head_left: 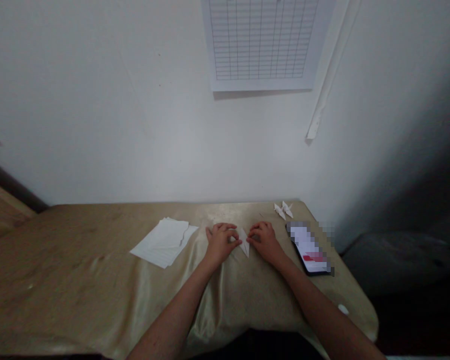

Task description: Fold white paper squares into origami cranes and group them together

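A small white folded paper [244,244], shaped like a narrow diamond, lies between my hands near the middle of the table. My left hand [221,244] pinches its left edge between thumb and fingertips, with the other fingers curled. On the opposite edge, my right hand [263,240] grips the paper the same way. Fine creases in it are too small to make out. Two small white folded paper figures, like origami cranes [279,211], stand near the back right corner, beyond my right hand.
Several white paper sheets [161,242] are stacked loosely to the left. A phone [309,250] with a lit screen lies to the right. A small white object [343,309] rests near the right edge. A satin-like cloth [97,280] covers the table, which meets the wall [153,125].
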### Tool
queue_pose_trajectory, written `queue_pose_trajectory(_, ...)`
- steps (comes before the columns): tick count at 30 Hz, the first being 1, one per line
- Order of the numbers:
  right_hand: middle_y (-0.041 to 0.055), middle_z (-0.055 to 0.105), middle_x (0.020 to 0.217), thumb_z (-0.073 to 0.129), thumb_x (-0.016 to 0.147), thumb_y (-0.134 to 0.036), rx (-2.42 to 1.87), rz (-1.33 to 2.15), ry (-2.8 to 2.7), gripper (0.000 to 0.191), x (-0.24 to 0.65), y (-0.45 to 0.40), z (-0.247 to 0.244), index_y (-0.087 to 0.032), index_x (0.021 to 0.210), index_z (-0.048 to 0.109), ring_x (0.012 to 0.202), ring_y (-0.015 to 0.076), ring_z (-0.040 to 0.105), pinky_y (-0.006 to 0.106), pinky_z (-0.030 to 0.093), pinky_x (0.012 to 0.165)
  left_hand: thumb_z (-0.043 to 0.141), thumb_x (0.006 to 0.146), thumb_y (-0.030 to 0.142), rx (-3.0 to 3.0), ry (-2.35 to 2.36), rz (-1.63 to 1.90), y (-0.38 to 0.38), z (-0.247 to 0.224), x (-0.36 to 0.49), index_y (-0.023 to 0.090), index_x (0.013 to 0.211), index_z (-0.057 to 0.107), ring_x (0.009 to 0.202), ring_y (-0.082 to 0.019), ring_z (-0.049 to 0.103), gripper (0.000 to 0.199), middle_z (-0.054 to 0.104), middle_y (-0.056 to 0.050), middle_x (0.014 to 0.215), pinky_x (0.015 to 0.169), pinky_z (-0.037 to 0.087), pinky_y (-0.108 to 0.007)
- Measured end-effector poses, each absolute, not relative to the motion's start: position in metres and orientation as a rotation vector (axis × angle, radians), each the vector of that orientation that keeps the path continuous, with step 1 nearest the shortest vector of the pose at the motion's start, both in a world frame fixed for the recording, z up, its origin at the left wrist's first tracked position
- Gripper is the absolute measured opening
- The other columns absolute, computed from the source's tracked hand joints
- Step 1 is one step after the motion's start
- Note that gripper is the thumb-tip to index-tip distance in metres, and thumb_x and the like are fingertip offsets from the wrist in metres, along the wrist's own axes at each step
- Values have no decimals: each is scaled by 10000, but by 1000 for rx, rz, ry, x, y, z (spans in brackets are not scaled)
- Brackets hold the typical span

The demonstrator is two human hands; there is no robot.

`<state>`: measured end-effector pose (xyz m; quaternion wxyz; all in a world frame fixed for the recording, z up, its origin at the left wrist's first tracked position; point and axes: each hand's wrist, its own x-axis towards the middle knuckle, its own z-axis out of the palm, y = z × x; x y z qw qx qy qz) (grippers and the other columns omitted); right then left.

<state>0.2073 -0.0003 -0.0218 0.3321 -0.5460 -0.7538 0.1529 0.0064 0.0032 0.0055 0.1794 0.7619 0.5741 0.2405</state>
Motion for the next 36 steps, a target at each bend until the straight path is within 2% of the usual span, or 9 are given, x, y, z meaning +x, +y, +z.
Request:
queue_pose_trajectory(11,55,659,1093,763,826,-265,-1464,363,-2026,73,204,-5,-20,-240,880,722,1138,262,488,431,374,1047,769,827,308,2196,1608,655,1,1,10,264,807,720,1316,-299,455,69,685,-1,1290,1146,54,-732)
queue_pose_trajectory(19,80,631,1105,754,830,-511,-1483,282,-2052,304,200,-6,-24,-230,934,702,1152,272,492,450,365,1058,778,811,314,2171,1646,613,3,1,10,274,838,718,1334,-305,440,77,643,1,1363,1146,89,-721)
queue_pose_trajectory(27,69,614,1136,806,779,-452,-1510,323,-2083,322,201,-4,-23,-228,977,687,1173,271,493,451,349,1078,796,792,321,2147,1670,626,4,2,10,277,801,730,1342,-305,439,79,640,10,1359,1155,87,-698)
queue_pose_trajectory(36,59,603,1190,869,681,-413,-1453,444,-2140,491,210,-12,-11,-249,1077,630,1197,277,500,428,385,1056,796,786,335,2135,1677,610,4,5,11,268,769,743,1337,-308,439,88,643,-3,1358,1155,118,-672)
